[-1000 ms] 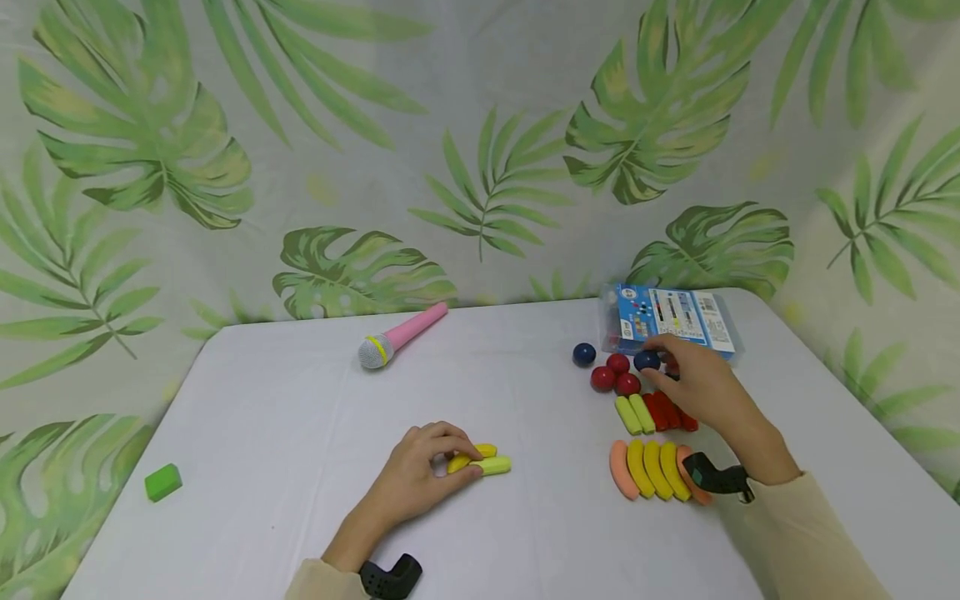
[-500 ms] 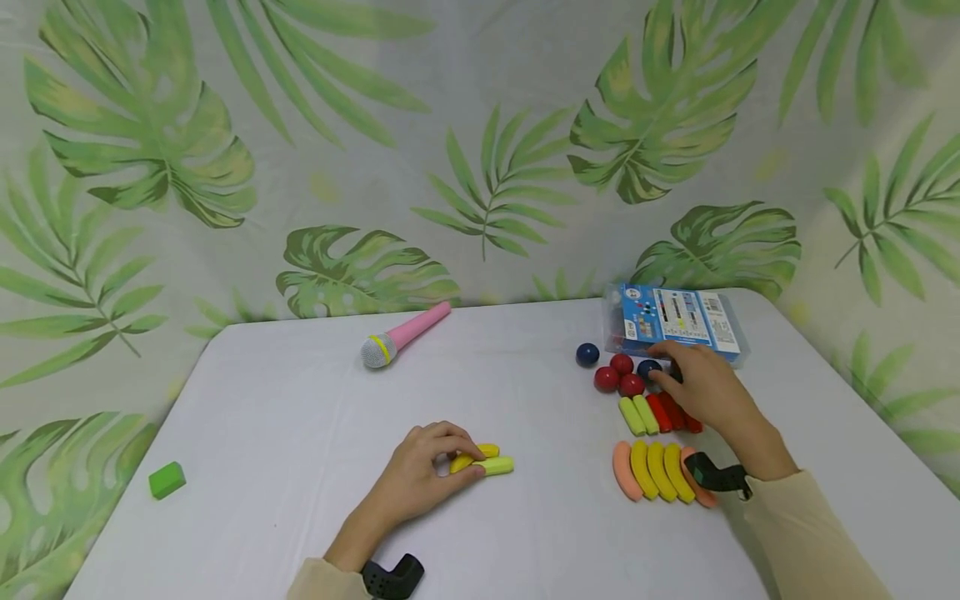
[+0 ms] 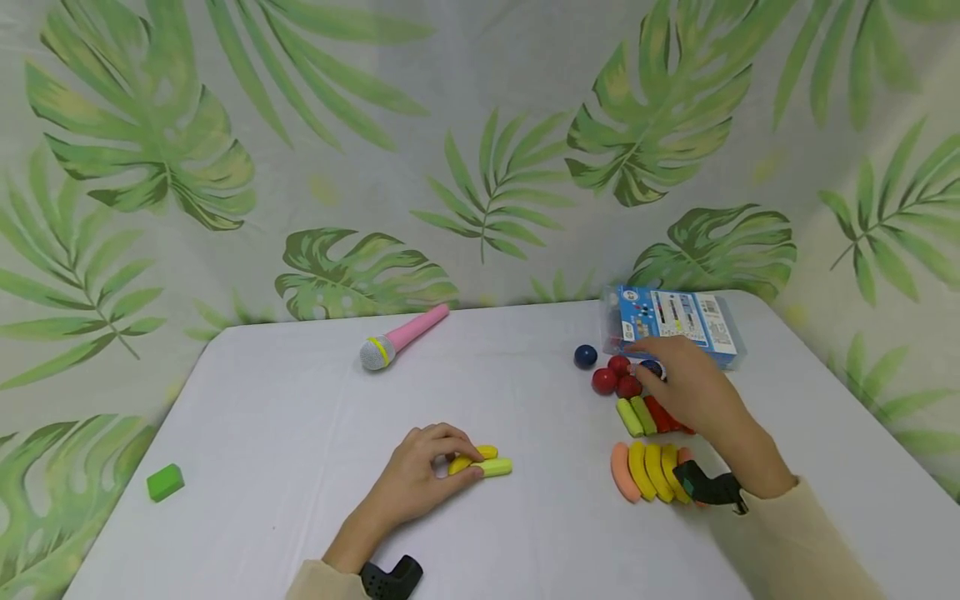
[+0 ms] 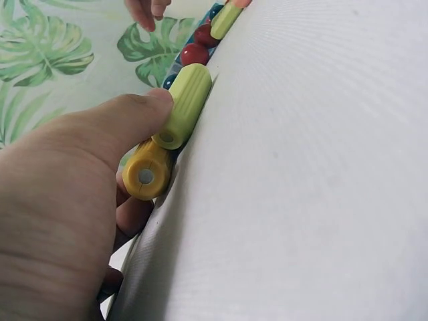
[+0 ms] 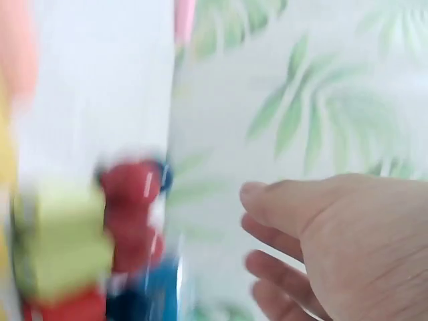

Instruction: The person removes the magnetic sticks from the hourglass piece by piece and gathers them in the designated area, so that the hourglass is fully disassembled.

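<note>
My left hand (image 3: 426, 468) rests at the front middle of the table, holding a light-green stick (image 4: 187, 107) and a yellow curved stick (image 4: 145, 175) side by side. Its thumb lies on the green one; the yellow one has a round grey spot in its end. My right hand (image 3: 693, 387) hovers at the right, its bent fingers apart with nothing between them. Below it are dark blue balls (image 3: 585, 357) and a cluster of red balls (image 3: 604, 381). The second blue ball is partly hidden behind the thumb.
A row of light-green (image 3: 628, 418) and red sticks lies under my right hand, with yellow and salmon curved sticks (image 3: 624, 472) nearer me. A clear box with a blue label (image 3: 667, 317) stands behind. A pink microphone (image 3: 405, 336) and green block (image 3: 165, 482) lie left.
My right hand has come off the right-hand blue ball, which stays on the table, and has shifted slightly left. The left hand keeps its place and hold.
</note>
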Tool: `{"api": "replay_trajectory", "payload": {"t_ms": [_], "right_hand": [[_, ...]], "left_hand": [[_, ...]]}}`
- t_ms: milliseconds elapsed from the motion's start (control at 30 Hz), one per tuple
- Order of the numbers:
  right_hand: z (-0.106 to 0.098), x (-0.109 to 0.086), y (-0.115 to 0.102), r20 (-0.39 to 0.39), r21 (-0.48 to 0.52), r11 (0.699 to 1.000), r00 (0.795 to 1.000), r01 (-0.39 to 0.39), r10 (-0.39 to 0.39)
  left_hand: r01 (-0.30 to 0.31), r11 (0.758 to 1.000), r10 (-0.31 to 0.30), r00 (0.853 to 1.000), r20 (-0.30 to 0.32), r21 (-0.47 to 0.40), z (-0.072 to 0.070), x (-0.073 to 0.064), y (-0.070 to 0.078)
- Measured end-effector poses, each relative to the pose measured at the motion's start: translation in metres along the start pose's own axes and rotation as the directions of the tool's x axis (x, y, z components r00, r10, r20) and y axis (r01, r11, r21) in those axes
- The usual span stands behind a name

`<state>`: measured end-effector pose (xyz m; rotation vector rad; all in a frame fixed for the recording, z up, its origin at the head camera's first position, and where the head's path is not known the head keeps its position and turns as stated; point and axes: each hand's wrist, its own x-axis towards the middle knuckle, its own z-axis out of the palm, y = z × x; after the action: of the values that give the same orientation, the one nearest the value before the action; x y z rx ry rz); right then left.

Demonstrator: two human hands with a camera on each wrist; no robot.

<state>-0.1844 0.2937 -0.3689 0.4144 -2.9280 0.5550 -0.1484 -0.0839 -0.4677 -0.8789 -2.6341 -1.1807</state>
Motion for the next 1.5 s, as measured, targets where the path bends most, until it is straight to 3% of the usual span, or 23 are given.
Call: {"api": "replay_trajectory", "payload": {"t_ms": [167, 300, 467, 567, 1033, 1500], "right_hand": [[0.018, -0.009, -0.053, 0.082, 0.039, 0.987, 0.984, 0.156, -0.159], [0.042, -0.019, -0.087, 0.181, 0.027, 0.974, 0.957, 0.225, -0.226], [0.067, -0.030, -0.109, 0.246, 0.057, 0.950, 0.918, 0.307, -0.311], [0.078, -0.035, -0.115, 0.245, 0.077, 0.939, 0.907, 0.335, -0.344], [0.092, -0.040, -0.125, 0.211, 0.073, 0.954, 0.930, 0.291, -0.300], [0.084, -0.036, -0.121, 0.182, 0.106, 0.970, 0.954, 0.219, -0.236]], "left_hand": [[-0.029, 1.000, 0.029, 0.999, -0.015, 0.001, 0.000, 0.000, 0.000], [-0.039, 0.999, 0.039, 0.999, -0.012, 0.000, 0.001, 0.001, 0.000], [-0.062, 0.998, 0.062, 0.998, -0.021, 0.000, 0.000, 0.002, 0.001], [-0.069, 0.998, 0.068, 0.997, -0.029, -0.011, 0.000, 0.002, 0.001], [-0.076, 0.997, 0.075, 0.996, -0.053, -0.023, 0.000, 0.002, 0.000], [-0.043, 0.999, 0.042, 0.999, -0.019, -0.024, 0.000, 0.001, 0.000]]}}
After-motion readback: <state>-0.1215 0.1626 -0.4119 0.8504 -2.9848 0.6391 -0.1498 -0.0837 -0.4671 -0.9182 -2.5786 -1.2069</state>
